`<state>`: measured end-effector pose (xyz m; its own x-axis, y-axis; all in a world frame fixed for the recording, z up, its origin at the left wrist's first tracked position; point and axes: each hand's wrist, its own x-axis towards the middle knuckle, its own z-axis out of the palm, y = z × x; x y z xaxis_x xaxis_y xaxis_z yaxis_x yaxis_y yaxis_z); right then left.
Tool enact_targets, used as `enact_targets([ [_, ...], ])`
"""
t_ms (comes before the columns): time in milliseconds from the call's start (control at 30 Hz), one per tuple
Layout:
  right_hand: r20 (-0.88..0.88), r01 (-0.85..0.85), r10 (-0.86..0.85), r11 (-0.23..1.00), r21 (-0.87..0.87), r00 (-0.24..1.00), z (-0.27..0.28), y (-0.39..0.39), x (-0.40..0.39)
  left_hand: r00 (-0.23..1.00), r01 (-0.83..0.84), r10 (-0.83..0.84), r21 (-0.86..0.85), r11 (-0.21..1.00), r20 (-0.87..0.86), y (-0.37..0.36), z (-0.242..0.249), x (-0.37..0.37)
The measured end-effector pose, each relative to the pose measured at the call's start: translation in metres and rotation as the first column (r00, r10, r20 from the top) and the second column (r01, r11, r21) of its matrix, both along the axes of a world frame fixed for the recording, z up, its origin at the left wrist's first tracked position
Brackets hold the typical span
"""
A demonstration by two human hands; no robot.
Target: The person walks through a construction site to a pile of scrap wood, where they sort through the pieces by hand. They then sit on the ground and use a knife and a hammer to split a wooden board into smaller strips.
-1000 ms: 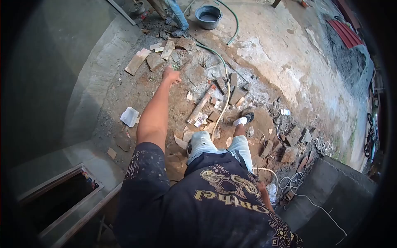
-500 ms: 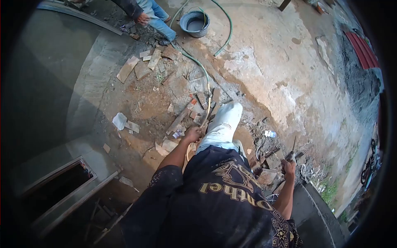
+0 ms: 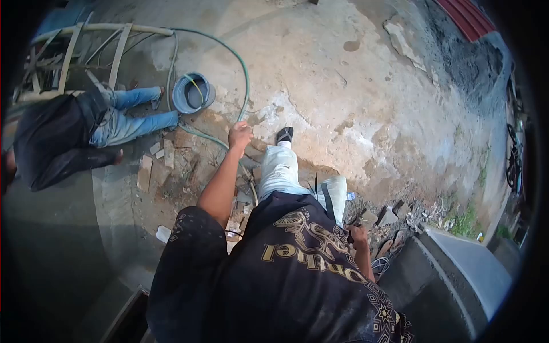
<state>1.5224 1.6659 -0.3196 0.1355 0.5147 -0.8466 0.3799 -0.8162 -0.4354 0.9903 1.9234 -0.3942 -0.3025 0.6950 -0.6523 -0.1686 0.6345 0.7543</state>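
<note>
My left hand [image 3: 240, 136] is raised over the ground, fingers curled, beside the end of the green hose [image 3: 247, 86]; whether anything is in it I cannot make out. Low by my right thigh, my right hand [image 3: 358, 235] is closed around a dark-handled tool [image 3: 348, 233], mostly hidden by the hand and clothing. One foot in a dark shoe [image 3: 285, 135] is forward on the concrete. A yellowish length of hose [image 3: 250, 182] runs down beside my left leg.
A bent-over co-worker [image 3: 68, 134] is at the left, near a blue-grey bucket [image 3: 193, 93] and a wooden ladder [image 3: 70, 60]. Broken tiles [image 3: 145, 173] and rubble lie between us. A raised grey slab edge [image 3: 443, 274] is at lower right.
My left hand has risen from beside the yellowish hose and moved forward. My right hand has drawn in towards my leg with the tool. The view has shifted, showing more of the co-worker.
</note>
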Motion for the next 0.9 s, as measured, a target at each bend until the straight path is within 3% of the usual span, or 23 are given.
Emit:
enact_targets([
  [67,0.15,0.303,-0.277,0.932,-0.198,0.949,0.05,0.041,-0.036,0.996,-0.023,0.003,0.229,0.973,0.087,0.138,0.093,0.022],
  [100,0.135,0.447,-0.436,0.891,-0.072,0.89,0.048,0.038,-0.041,0.991,0.037,-0.073,0.303,0.952,0.108,0.19,0.118,0.027],
  [133,0.178,0.374,-0.357,0.924,-0.076,0.917,0.02,0.026,-0.034,0.992,0.109,-0.127,0.364,0.925,0.024,0.231,0.141,0.041],
  [167,0.22,0.364,-0.347,0.93,-0.042,0.912,0.03,0.039,-0.041,0.988,0.132,-0.154,0.377,0.917,0.029,0.269,0.143,0.045],
  [267,0.169,0.594,-0.596,0.802,0.064,0.785,0.021,0.069,-0.048,0.942,0.337,-0.311,0.37,0.866,-0.13,0.341,0.136,0.084],
  [333,0.142,0.624,-0.638,0.77,0.132,0.757,-0.029,0.08,-0.045,0.904,0.425,-0.407,0.177,0.888,-0.128,0.363,0.114,0.125],
  [400,0.144,0.673,-0.683,0.73,0.115,0.716,-0.042,0.092,-0.03,0.825,0.554,-0.552,-0.017,0.832,-0.122,0.363,0.067,0.165],
  [433,0.152,0.675,-0.677,0.734,0.075,0.72,-0.05,0.097,-0.023,0.745,0.636,-0.65,-0.135,0.76,-0.15,0.351,0.051,0.192],
  [500,0.119,0.747,-0.757,0.653,0.121,0.642,-0.08,0.103,-0.013,0.47,0.801,-0.875,-0.36,0.479,-0.12,0.32,0.04,0.247],
  [533,0.107,0.806,-0.802,0.592,0.014,0.587,-0.087,0.106,-0.002,0.217,0.867,-0.961,-0.418,0.27,-0.171,0.306,0.038,0.274],
  [567,0.102,0.849,-0.844,0.52,-0.09,0.527,-0.092,0.108,0.018,-0.019,0.94,-0.976,-0.336,0.057,-0.218,0.303,0.023,0.29],
  [600,0.206,0.807,-0.787,0.59,-0.025,0.582,-0.105,0.107,0.03,-0.217,0.943,-0.937,-0.307,-0.129,-0.274,0.304,0.003,0.305],
  [667,0.099,0.954,-0.964,0.225,-0.199,0.248,-0.082,0.122,0.067,-0.388,0.908,-0.869,-0.291,-0.302,-0.307,0.32,-0.054,0.339],
  [700,0.065,0.965,-0.977,0.187,-0.186,0.202,-0.062,0.129,0.091,-0.418,0.899,-0.857,-0.276,-0.341,-0.302,0.334,-0.076,0.36],
  [733,0.076,0.982,-0.994,0.062,-0.176,0.077,-0.066,0.131,0.107,-0.428,0.895,-0.855,-0.263,-0.359,-0.292,0.352,-0.092,0.38],
  [767,0.087,0.98,-0.978,0.185,-0.08,0.192,-0.088,0.125,0.124,-0.425,0.899,-0.862,-0.243,-0.365,-0.276,0.37,-0.103,0.403],
  [833,0.127,0.993,-0.989,0.09,0.079,0.079,-0.05,0.137,0.171,-0.376,0.923,-0.899,-0.17,-0.344,-0.225,0.41,-0.126,0.452],
  [867,0.099,0.997,-0.995,0.029,0.075,0.022,-0.025,0.143,0.2,-0.336,0.94,-0.923,-0.124,-0.317,-0.189,0.426,-0.133,0.48],
  [900,0.067,0.997,-0.997,-0.032,0.067,-0.036,-0.007,0.149,0.22,-0.271,0.947,-0.956,-0.209,-0.244,-0.114,0.425,-0.101,0.525],
])
